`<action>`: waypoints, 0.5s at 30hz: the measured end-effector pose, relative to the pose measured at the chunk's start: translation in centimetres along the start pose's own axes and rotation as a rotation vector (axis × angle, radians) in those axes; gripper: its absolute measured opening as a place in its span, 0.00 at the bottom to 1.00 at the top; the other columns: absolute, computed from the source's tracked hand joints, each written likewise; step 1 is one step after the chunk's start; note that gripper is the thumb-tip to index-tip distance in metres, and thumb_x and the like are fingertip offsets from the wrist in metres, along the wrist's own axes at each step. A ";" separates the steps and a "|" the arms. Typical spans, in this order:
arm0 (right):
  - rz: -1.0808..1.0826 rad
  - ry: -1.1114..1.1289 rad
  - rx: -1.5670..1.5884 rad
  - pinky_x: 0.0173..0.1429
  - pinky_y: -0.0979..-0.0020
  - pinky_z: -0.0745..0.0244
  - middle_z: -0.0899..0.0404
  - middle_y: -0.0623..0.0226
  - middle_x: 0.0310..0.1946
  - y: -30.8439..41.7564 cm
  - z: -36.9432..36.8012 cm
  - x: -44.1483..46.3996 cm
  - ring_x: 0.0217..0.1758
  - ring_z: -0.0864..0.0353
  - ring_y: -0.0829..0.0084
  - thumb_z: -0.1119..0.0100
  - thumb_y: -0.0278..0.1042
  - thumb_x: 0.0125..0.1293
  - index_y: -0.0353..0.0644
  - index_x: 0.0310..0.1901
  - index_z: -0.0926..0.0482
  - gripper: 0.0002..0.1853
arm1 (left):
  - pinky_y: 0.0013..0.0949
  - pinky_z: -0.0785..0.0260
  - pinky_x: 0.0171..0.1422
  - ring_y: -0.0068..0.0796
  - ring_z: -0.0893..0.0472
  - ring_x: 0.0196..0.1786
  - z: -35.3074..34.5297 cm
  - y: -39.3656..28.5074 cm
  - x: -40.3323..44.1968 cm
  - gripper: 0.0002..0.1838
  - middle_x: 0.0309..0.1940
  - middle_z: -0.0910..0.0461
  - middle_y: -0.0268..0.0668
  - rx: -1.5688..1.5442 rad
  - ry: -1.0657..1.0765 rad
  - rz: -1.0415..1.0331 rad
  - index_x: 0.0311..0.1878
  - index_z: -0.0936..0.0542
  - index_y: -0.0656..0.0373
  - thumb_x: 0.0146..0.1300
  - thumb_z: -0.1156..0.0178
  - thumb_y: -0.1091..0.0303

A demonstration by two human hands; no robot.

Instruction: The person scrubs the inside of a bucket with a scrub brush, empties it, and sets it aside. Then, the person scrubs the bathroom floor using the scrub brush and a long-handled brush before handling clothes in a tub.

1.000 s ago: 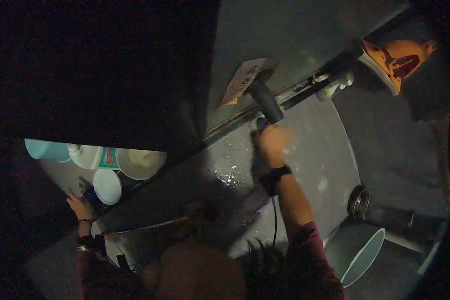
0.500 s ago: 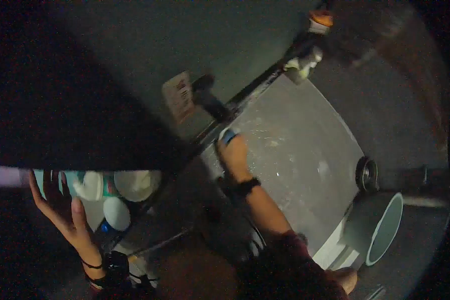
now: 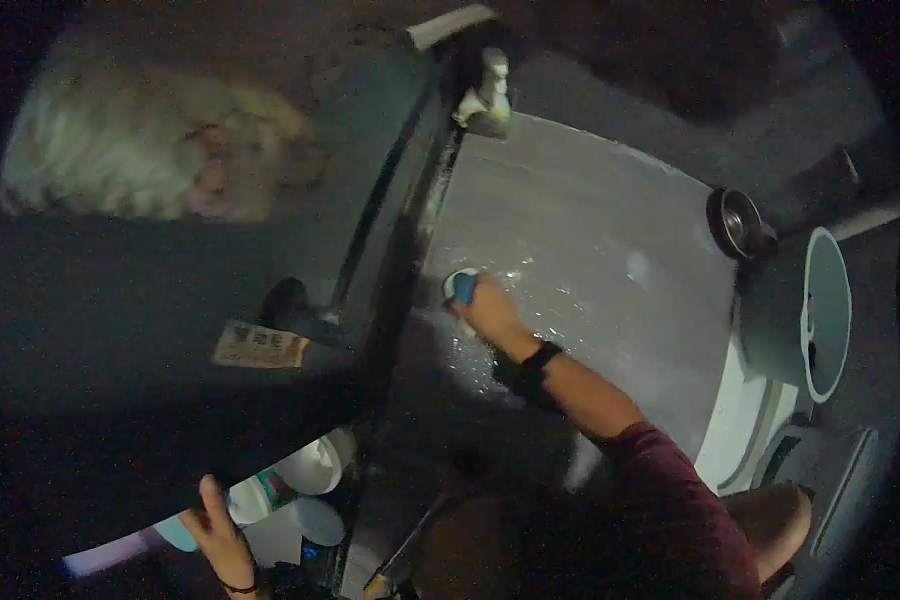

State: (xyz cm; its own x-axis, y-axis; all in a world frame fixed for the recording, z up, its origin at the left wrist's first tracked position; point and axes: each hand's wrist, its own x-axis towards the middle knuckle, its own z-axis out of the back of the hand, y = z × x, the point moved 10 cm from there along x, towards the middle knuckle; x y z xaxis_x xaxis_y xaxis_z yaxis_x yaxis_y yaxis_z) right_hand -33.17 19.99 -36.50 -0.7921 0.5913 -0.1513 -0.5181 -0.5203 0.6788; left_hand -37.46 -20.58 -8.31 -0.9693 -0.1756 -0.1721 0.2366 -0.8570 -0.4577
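Note:
My right hand (image 3: 492,310) is closed around a small blue-and-white scrubber (image 3: 460,287), whose exact kind is blurred. It presses the scrubber to the wet, shiny grey floor (image 3: 610,230), close to the dark edge on the left. Drops and streaks of water lie around it. At the lower left, my left hand (image 3: 220,540) is beside the edge of a dark panel (image 3: 120,460). Its thumb stands apart, and part of its fingers is hidden. White tubs (image 3: 315,465) and a pale rounded container (image 3: 318,520) are just right of that hand.
A pale green bucket (image 3: 785,310) stands at the right, with a round metal bowl-like thing (image 3: 738,223) above it. A white bottle-like object (image 3: 490,90) sits at the floor's far corner. A printed label (image 3: 260,345) is on the dark surface at left.
The view has turned, bringing a pale blurred object into the upper left. My right hand still holds the scrubber on the floor. My left hand appears lower, its fingers less visible.

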 end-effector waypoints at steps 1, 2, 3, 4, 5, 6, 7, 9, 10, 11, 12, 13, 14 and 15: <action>-0.118 -0.090 0.030 0.39 0.60 0.28 0.25 0.45 0.31 -5.7 0.8 0.9 0.37 0.24 0.51 0.39 0.45 0.46 0.28 0.38 0.30 0.26 | 0.28 0.42 0.52 0.28 0.32 0.45 0.5 1.0 0.7 0.22 0.46 0.32 0.41 -0.087 -0.071 -0.120 0.54 0.36 0.67 0.62 0.50 0.62; -0.225 -0.064 0.182 0.38 0.60 0.28 0.24 0.48 0.30 -6.9 5.1 0.4 0.35 0.23 0.53 0.41 0.46 0.46 0.32 0.36 0.28 0.23 | 0.28 0.41 0.50 0.27 0.32 0.44 0.6 0.8 1.0 0.23 0.45 0.31 0.41 -0.164 -0.111 -0.207 0.53 0.36 0.67 0.61 0.49 0.61; -0.332 -0.040 0.338 0.37 0.60 0.28 0.23 0.51 0.29 -7.9 9.2 -0.5 0.33 0.22 0.54 0.42 0.46 0.47 0.35 0.34 0.25 0.20 | 0.28 0.40 0.49 0.26 0.32 0.43 0.8 0.6 1.1 0.23 0.43 0.31 0.41 -0.238 -0.144 -0.299 0.53 0.36 0.67 0.60 0.47 0.60; -0.328 -0.245 0.189 0.35 0.61 0.28 0.23 0.52 0.27 -11.9 13.0 -0.6 0.31 0.22 0.54 0.42 0.45 0.47 0.35 0.31 0.26 0.19 | 0.28 0.39 0.48 0.26 0.32 0.42 0.9 0.4 1.2 0.24 0.42 0.30 0.40 -0.307 -0.172 -0.392 0.52 0.35 0.67 0.59 0.46 0.59; -0.318 -0.445 0.034 0.33 0.61 0.28 0.23 0.52 0.25 -13.3 16.1 -1.5 0.29 0.22 0.54 0.43 0.45 0.47 0.35 0.28 0.26 0.18 | 0.30 0.45 0.56 0.31 0.34 0.50 0.8 0.7 1.5 0.20 0.49 0.34 0.44 -0.248 -0.170 -0.302 0.56 0.36 0.62 0.61 0.52 0.66; -0.320 -0.444 0.030 0.33 0.61 0.28 0.23 0.52 0.25 -14.4 16.4 -1.9 0.29 0.22 0.54 0.43 0.45 0.47 0.35 0.28 0.26 0.18 | 0.32 0.50 0.64 0.37 0.37 0.58 0.5 1.2 1.6 0.21 0.55 0.38 0.48 -0.186 -0.171 -0.207 0.60 0.36 0.57 0.62 0.58 0.74; -0.328 -0.396 0.048 0.32 0.61 0.29 0.23 0.51 0.25 -13.7 17.4 -2.5 0.29 0.23 0.54 0.43 0.44 0.47 0.34 0.28 0.26 0.18 | 0.30 0.48 0.62 0.36 0.35 0.56 0.6 0.4 1.1 0.21 0.54 0.37 0.47 -0.190 -0.217 -0.243 0.58 0.34 0.58 0.61 0.58 0.77; -0.270 -0.400 -0.129 0.33 0.59 0.29 0.24 0.50 0.26 -14.9 14.5 -1.4 0.30 0.23 0.52 0.42 0.44 0.46 0.34 0.34 0.28 0.20 | 0.30 0.46 0.61 0.35 0.34 0.55 0.2 -0.7 0.8 0.20 0.54 0.37 0.47 0.124 -0.204 -0.361 0.57 0.33 0.58 0.60 0.57 0.78; -0.277 -0.288 -0.109 0.35 0.58 0.28 0.24 0.49 0.29 -10.7 12.2 -2.2 0.33 0.24 0.52 0.41 0.44 0.45 0.33 0.39 0.31 0.24 | 0.31 0.43 0.58 0.35 0.34 0.54 0.0 -0.3 1.2 0.20 0.54 0.37 0.47 0.217 -0.203 -0.420 0.56 0.32 0.59 0.59 0.55 0.79; -0.219 -0.101 -0.148 0.39 0.58 0.28 0.24 0.48 0.32 -8.2 7.7 -2.1 0.37 0.24 0.50 0.40 0.43 0.45 0.32 0.41 0.32 0.26 | 0.31 0.40 0.56 0.34 0.33 0.52 -0.2 0.2 1.6 0.20 0.54 0.37 0.47 0.309 -0.207 -0.480 0.56 0.31 0.60 0.59 0.54 0.80; 0.054 0.053 -0.103 0.40 0.57 0.28 0.25 0.44 0.32 -4.8 2.7 -2.3 0.37 0.25 0.48 0.38 0.41 0.43 0.33 0.43 0.33 0.27 | 0.31 0.40 0.56 0.34 0.33 0.52 -0.6 0.7 1.7 0.20 0.54 0.37 0.47 0.309 -0.229 -0.460 0.56 0.31 0.60 0.59 0.54 0.80; 0.152 0.309 -0.274 0.40 0.58 0.28 0.25 0.46 0.32 -1.3 -1.2 -3.5 0.37 0.25 0.49 0.39 0.42 0.44 0.35 0.40 0.30 0.24 | 0.30 0.39 0.54 0.32 0.31 0.49 -0.2 1.1 2.2 0.21 0.49 0.34 0.44 -0.041 -0.236 -0.420 0.54 0.33 0.64 0.56 0.47 0.76; 0.181 0.310 -0.269 0.40 0.58 0.28 0.25 0.46 0.32 -1.3 -2.4 -2.5 0.37 0.25 0.49 0.39 0.42 0.44 0.35 0.40 0.30 0.24 | 0.29 0.38 0.52 0.30 0.30 0.46 0.4 0.5 2.5 0.25 0.45 0.30 0.42 -0.391 -0.244 -0.384 0.53 0.35 0.69 0.53 0.40 0.73; 0.376 0.355 -0.340 0.41 0.57 0.28 0.24 0.48 0.34 -0.6 -5.1 -1.5 0.39 0.24 0.50 0.39 0.44 0.44 0.36 0.42 0.30 0.25 | 0.29 0.39 0.53 0.29 0.30 0.44 1.0 -1.5 1.4 0.26 0.44 0.29 0.40 -0.404 -0.289 -0.373 0.52 0.34 0.68 0.49 0.38 0.74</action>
State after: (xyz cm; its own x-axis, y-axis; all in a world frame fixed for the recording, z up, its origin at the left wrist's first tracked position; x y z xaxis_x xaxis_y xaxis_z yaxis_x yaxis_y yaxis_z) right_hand -33.34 16.28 -40.35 -0.9692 0.1185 -0.2157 -0.2100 -0.8553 0.4737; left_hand -39.25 -20.07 -7.02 -0.9573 -0.0718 0.2801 -0.1698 -0.6445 -0.7455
